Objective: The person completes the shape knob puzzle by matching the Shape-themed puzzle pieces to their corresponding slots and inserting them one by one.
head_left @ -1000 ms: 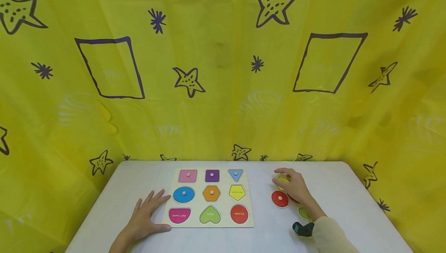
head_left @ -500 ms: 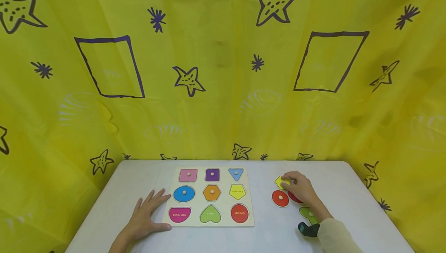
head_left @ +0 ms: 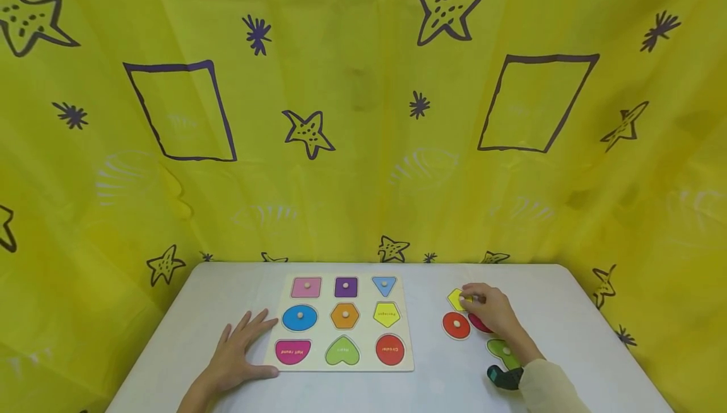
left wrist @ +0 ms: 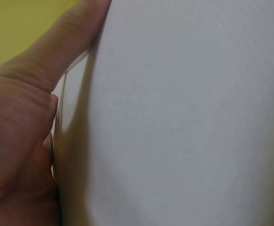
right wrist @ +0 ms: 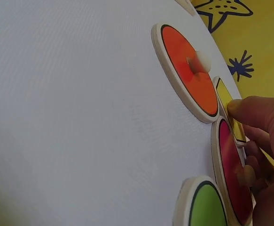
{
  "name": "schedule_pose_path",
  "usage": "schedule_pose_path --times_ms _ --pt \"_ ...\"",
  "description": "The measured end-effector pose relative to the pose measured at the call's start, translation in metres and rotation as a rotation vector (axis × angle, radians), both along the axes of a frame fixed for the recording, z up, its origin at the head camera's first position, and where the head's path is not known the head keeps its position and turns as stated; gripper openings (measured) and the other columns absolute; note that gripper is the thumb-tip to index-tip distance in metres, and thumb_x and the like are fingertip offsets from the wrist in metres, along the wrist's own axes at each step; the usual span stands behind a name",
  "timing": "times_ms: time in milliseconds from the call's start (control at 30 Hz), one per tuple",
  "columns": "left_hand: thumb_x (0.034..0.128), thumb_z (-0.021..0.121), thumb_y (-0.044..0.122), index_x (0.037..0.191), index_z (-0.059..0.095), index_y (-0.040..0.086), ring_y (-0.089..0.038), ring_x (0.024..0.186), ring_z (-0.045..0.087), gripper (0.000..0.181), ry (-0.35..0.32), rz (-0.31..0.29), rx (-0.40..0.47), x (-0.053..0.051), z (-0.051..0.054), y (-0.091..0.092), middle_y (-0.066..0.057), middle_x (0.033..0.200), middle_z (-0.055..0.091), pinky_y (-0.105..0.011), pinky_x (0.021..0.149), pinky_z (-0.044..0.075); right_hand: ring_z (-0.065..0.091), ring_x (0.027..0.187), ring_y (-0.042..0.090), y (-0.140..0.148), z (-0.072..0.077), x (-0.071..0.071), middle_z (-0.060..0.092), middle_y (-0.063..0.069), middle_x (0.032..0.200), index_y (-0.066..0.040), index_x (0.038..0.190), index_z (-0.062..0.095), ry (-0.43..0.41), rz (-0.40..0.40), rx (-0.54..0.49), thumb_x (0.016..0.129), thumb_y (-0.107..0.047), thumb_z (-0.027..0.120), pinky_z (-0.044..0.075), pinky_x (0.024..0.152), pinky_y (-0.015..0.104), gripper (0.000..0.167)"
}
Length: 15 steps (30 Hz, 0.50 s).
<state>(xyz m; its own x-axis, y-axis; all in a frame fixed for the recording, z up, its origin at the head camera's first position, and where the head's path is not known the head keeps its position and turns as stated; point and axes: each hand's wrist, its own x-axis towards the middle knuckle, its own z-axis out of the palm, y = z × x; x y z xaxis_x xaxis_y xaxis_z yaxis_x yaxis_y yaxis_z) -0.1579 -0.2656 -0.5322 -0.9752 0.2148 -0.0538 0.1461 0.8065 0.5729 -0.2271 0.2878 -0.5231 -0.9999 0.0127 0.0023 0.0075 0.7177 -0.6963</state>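
A yellow curtain (head_left: 363, 198) printed with dark starfish and two outlined squares fills most of the frame, and below it a white table (head_left: 443, 384) spreads across the lower part. A pale puzzle board (head_left: 366, 364) lies flat just below centre. Beside its left edge, at lower left, the left hand (head_left: 241, 350) rests with fingers spread, index tip and thumb tip at the board's rim. At lower right the right hand (head_left: 491, 307) is curled, thumb and finger pinching the yellow piece (head_left: 454, 299) by its knob (head_left: 462, 299); that piece lies on the table, right of the board. A cream sleeve (head_left: 549, 388) and a dark device (head_left: 504, 378) sit at the right wrist. On the board, a blue oval (head_left: 309, 318), pink piece (head_left: 298, 288), orange hexagon (head_left: 339, 319), purple square (head_left: 339, 292) and light-blue triangle (head_left: 384, 290) fill the upper and middle rows — each with a knob — while four spaces show upside-down words: Circular, Heart, Half round, Pentagon. Three more loose pieces lie near the right hand: a red disc (head_left: 456, 331) just below the yellow piece, a green piece (head_left: 500, 351) partly hidden by the wrist, and a crimson piece (head_left: 479, 323) — its edge appears to meet the disc's in the right wrist view.
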Motion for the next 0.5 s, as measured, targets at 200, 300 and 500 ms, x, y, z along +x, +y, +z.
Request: schedule_pose_path --times_ms 200,300,500 --pt "0.065 0.092 0.055 0.15 0.054 0.021 -0.05 0.152 0.012 0.099 -0.004 0.002 -0.012 0.0 -0.001 0.0 -0.016 0.163 0.037 -0.075 0.116 -0.007 0.056 0.126 0.045 -0.012 0.007 -0.002 0.065 0.018 0.132 -0.008 0.111 0.078 0.054 0.026 -0.008 0.095 -0.016 0.075 0.052 0.101 0.058 0.018" --pt "0.065 0.092 0.054 0.15 0.054 0.021 -0.05 0.152 0.012 0.099 -0.001 0.003 -0.015 0.0 0.0 0.0 -0.016 0.163 0.037 -0.075 0.116 -0.006 0.056 0.126 0.043 -0.023 0.013 -0.003 0.066 0.016 0.131 -0.009 0.109 0.078 0.073 0.048 -0.027 0.095 -0.016 0.075 0.051 0.102 0.059 0.016" --pt "0.0648 0.092 0.054 0.15 0.054 0.021 -0.05 0.152 0.012 0.098 -0.002 0.001 -0.008 0.0 0.0 0.0 -0.016 0.163 0.037 -0.076 0.115 -0.007 0.058 0.121 0.036 -0.053 0.018 -0.003 0.068 0.01 0.126 -0.012 0.106 0.079 0.086 0.092 -0.059 0.093 -0.014 0.078 0.056 0.094 0.055 0.014"
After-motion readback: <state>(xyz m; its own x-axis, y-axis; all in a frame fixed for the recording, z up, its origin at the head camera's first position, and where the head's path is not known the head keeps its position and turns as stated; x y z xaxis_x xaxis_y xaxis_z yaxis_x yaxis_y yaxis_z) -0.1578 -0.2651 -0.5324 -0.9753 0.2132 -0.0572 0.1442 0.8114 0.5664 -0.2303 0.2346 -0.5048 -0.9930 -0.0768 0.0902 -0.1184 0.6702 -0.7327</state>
